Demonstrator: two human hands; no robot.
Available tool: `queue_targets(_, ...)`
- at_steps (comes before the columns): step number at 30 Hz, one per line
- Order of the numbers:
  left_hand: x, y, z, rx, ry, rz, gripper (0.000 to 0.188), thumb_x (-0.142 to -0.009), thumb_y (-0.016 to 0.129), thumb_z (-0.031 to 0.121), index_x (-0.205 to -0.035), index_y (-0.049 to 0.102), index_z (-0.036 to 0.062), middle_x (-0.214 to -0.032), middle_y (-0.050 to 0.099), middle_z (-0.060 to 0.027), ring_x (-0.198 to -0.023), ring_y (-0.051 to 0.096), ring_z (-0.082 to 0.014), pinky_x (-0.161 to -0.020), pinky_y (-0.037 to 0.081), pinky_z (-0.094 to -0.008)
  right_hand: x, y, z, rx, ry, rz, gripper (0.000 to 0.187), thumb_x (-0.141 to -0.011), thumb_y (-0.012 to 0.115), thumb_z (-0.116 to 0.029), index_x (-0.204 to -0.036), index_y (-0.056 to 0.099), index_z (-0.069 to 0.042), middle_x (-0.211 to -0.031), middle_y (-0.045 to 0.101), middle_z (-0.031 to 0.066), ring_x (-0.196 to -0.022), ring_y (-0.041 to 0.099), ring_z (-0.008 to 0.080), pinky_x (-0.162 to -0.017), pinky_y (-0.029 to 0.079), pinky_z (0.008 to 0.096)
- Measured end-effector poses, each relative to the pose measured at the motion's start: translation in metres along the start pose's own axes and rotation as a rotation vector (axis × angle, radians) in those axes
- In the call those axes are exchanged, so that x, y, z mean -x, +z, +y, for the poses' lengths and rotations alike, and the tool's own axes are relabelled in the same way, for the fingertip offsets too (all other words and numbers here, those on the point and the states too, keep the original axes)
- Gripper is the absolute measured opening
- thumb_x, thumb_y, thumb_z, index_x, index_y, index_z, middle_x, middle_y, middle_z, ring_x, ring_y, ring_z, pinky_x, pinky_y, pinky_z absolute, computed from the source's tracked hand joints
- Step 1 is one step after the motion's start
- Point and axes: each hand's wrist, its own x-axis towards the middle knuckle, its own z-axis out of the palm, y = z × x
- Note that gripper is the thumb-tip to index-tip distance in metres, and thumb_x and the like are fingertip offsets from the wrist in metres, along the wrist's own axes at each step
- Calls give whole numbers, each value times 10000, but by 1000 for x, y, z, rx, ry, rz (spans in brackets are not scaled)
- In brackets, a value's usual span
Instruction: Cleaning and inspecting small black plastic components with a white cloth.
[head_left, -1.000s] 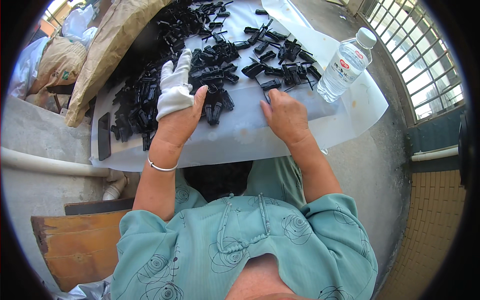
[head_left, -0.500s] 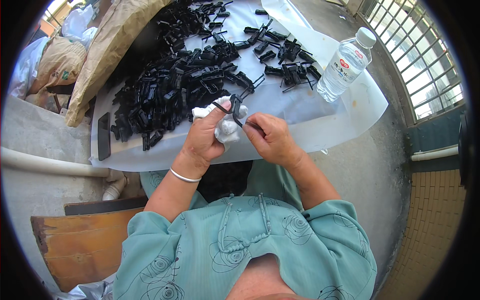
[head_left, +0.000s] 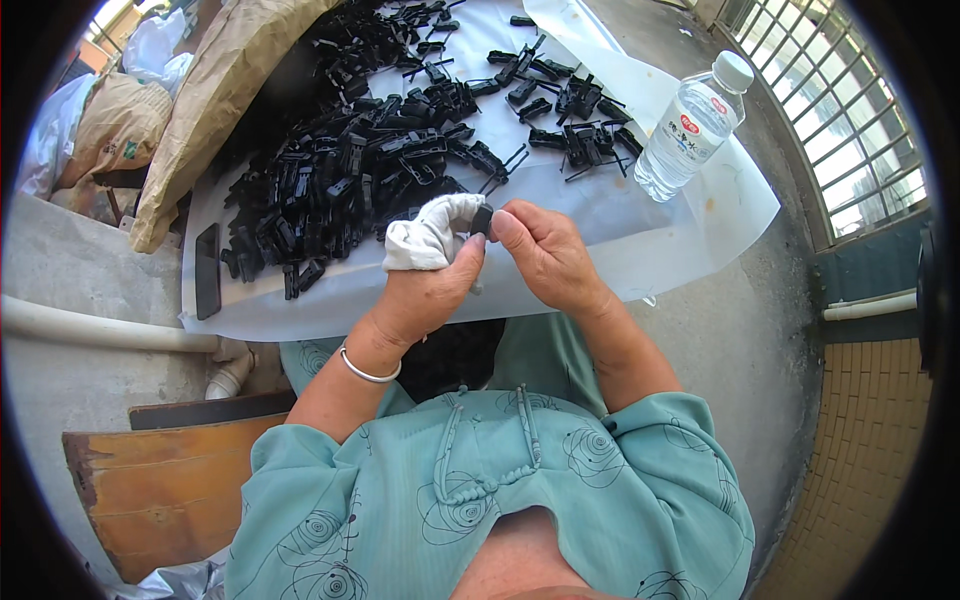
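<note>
Black part [head_left: 481, 219], small and dark, sits near the centre of the frame between the person's two hands. At the upper left, a white plastic bag [head_left: 157, 48] and a brown paper sack [head_left: 118, 130] lean together; their contents are out of sight, and the bag runs close to the dark rim of the view. Just right of them a long piece of brown paper [head_left: 225, 110] slants down, cut off by the top edge; whether it is a bag or a loose sheet cannot be told. Below its lower end, a dark phone-like slab [head_left: 207, 270] lies on the white sheet [head_left: 620, 225] at the table's left edge. Next comes a heap of black pieces [head_left: 320, 180], its upper end lost in shadow. The left hand [head_left: 430, 285] wears a white glove [head_left: 428, 235] over its fingers; they curl, and the bare thumb presses the part against them, covering much of its shape. The right hand [head_left: 552, 258] has its fingers folded, thumb and forefinger pinching the part's right end; how much lies between them is hidden. Above this hand are scattered black pieces [head_left: 590, 145]. Farther right stands a tilted-looking clear bottle [head_left: 690, 135], capped in white, holding clear liquid whose level is hard to make out.
</note>
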Motion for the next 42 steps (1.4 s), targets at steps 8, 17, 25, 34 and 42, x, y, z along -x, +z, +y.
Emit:
queue_targets(8,-2,6,-16,-509,487,192,261,-755,579,20,-1010,585,-36,-907,618,-171,-799,614,-289,-723,490,-323,4,15,6,208,-151,84,223,-908,493,-127,-726,504,1,-578,452,77,-536,379,132,-501,360,298)
queue_targets(17,0,2,-19,-686,516,179,286,-758,556,11,-1041,571,-32,-903,613,-189,-788,607,-328,-715,492,-336,1,24,16,118,-30,71,235,-912,491,-135,-720,502,1,-573,440,51,-557,370,108,-512,365,281)
queue_targets(25,6,3,-10,-719,489,182,280,-769,555,-4,-1047,563,-36,-934,605,-179,-836,603,-297,-754,479,-324,-2,21,13,136,-99,10,234,-914,485,-130,-726,511,7,-581,444,43,-566,376,100,-516,365,274)
queue_targets(34,-12,-13,-14,29,152,113,237,-876,522,63,-1089,426,23,-862,549,-29,-646,485,-81,-571,439,-233,-4,0,6,237,-77,10,130,-862,566,-116,-814,592,1,-590,453,32,-543,403,98,-496,361,264)
queue_targets(42,-7,-16,-1,-28,-22,16,330,-903,404,59,-1228,411,3,-838,567,-38,-527,441,-36,-467,392,-185,-4,-9,10,279,-329,40,89,-784,660,-69,-822,630,6,-619,487,5,-546,419,63,-493,353,217)
